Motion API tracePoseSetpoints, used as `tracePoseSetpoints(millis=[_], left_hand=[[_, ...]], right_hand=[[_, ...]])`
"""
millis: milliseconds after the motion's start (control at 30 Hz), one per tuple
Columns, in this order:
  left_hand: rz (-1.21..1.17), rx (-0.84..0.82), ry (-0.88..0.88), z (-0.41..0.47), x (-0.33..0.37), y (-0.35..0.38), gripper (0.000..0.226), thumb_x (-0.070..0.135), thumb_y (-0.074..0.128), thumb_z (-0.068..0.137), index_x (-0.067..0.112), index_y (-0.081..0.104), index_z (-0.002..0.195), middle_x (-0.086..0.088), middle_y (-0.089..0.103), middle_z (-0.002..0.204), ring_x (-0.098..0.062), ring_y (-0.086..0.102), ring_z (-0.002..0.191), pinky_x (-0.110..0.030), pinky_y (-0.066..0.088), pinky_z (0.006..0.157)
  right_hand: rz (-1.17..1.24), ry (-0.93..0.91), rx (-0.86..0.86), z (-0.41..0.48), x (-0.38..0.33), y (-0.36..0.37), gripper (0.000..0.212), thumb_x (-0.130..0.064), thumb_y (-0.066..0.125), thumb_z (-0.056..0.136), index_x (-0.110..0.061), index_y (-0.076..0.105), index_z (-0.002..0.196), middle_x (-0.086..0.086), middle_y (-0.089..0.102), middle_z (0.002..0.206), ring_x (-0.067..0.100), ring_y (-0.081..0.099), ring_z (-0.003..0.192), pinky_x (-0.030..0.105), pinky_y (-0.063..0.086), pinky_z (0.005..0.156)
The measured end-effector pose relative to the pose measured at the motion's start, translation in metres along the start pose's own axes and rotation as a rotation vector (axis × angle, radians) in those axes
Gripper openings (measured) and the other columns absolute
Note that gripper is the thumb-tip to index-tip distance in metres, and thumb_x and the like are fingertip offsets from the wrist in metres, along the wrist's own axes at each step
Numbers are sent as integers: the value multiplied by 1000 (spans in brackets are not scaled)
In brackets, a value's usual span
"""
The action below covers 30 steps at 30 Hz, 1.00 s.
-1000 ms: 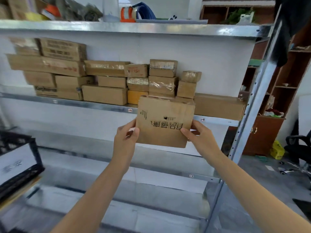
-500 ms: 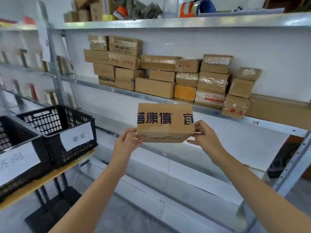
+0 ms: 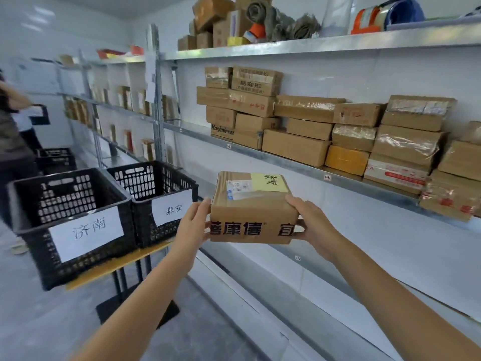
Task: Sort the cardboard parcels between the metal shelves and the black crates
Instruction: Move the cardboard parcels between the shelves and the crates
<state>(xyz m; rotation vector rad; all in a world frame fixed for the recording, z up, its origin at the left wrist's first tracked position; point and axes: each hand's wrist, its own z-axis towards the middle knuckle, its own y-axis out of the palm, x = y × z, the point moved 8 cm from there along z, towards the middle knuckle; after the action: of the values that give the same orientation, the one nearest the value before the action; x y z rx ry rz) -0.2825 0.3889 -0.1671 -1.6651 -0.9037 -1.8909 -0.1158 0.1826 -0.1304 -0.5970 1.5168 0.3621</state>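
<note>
Left hand (image 3: 194,225) is pressed flat against the left end of a cardboard parcel (image 3: 252,217), fingers extended upward along the side; right hand (image 3: 313,227) is clamped on the right end, thumb laid over the top edge, fingers wrapped behind. Parcel is held level between both hands, in mid-air, in front of the metal shelving and below the stocked shelf (image 3: 294,162). A yellow note (image 3: 269,182) with handwritten characters and a white shipping label (image 3: 236,188) are seen on the parcel's top face; bold black printed characters run across the front face. Two black crates are set side by side on a wooden-topped stand (image 3: 117,267), left of the parcel: near crate (image 3: 70,220) is tagged with a white sheet reading 济南, far crate (image 3: 156,196) with a sheet reading 泰安. Far crate sits just beside the left hand, not touched. Stacked cardboard boxes (image 3: 307,126) are packed along the stocked shelf, several taped over, one yellow box (image 3: 347,160) among them. Tape rolls (image 3: 369,18) and loose cartons are kept on the top shelf (image 3: 325,43). Another person (image 3: 13,142) is partly visible at the left edge.
</note>
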Motion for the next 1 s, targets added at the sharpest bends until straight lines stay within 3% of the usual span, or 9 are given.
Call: tracePoseSetpoints(millis=[100, 233, 333, 400, 533, 667, 800, 900, 1000], left_hand=[[-18, 18, -95, 13, -4, -3, 45, 71, 54, 85, 34, 63, 108, 1, 74, 107, -23, 72, 98, -38, 61, 71], [-39, 91, -122, 37, 1, -7, 59, 59, 74, 73, 13, 59, 107, -11, 74, 99, -27, 75, 84, -36, 60, 63], [-42, 135, -113, 58, 5, -10, 60, 53, 78, 72, 11, 60, 111, -11, 74, 100, -26, 75, 84, -44, 62, 73], [-56, 171, -97, 70, 4, -11, 54, 50, 77, 77, 12, 61, 112, -11, 74, 102, -26, 75, 86, -48, 61, 79], [-80, 268, -56, 88, 0, -14, 48, 47, 76, 79, 16, 58, 111, -9, 73, 103, -22, 75, 81, -41, 62, 70], [-75, 294, -41, 105, -11, -22, 60, 54, 79, 68, 15, 57, 108, -10, 71, 104, -21, 75, 81, -41, 62, 70], [-49, 334, -65, 123, -29, -40, 52, 51, 72, 83, 19, 57, 121, -9, 70, 113, -27, 72, 97, -53, 58, 86], [1, 323, -52, 146, -26, -59, 70, 63, 70, 73, 29, 58, 132, -1, 71, 117, -24, 71, 101, -49, 58, 89], [35, 300, -30, 179, -19, -88, 55, 58, 67, 81, 27, 64, 127, 4, 76, 107, -15, 73, 94, -34, 59, 80]], right_hand=[[42, -38, -67, 24, 1, 8, 50, -47, 60, 93, -5, 50, 119, 15, 61, 116, 25, 62, 108, 41, 61, 73], [41, -92, -93, 59, 0, 18, 39, -45, 62, 92, -15, 54, 116, 11, 63, 113, 21, 67, 97, 30, 59, 65], [68, -70, -173, 86, 1, 28, 44, -46, 61, 92, -18, 53, 126, 7, 65, 113, 20, 68, 96, 27, 58, 68], [102, -21, -275, 102, 2, 37, 48, -49, 59, 92, -19, 55, 129, 8, 67, 114, 22, 68, 100, 31, 59, 75], [114, 75, -448, 132, 8, 57, 54, -66, 58, 86, -37, 53, 131, 7, 63, 123, 28, 64, 114, 48, 60, 82], [135, 51, -545, 165, 21, 76, 60, -64, 67, 79, -37, 55, 132, 5, 66, 126, 25, 68, 111, 46, 58, 91], [155, 79, -622, 197, 34, 107, 60, -64, 77, 72, -39, 65, 125, 4, 72, 119, 23, 68, 111, 43, 56, 95], [180, 94, -638, 227, 35, 135, 49, -63, 82, 67, -37, 75, 109, 6, 73, 115, 24, 69, 109, 43, 56, 94], [172, 85, -610, 262, 27, 170, 54, -61, 85, 62, -33, 76, 108, 8, 73, 116, 25, 69, 109, 42, 57, 91]])
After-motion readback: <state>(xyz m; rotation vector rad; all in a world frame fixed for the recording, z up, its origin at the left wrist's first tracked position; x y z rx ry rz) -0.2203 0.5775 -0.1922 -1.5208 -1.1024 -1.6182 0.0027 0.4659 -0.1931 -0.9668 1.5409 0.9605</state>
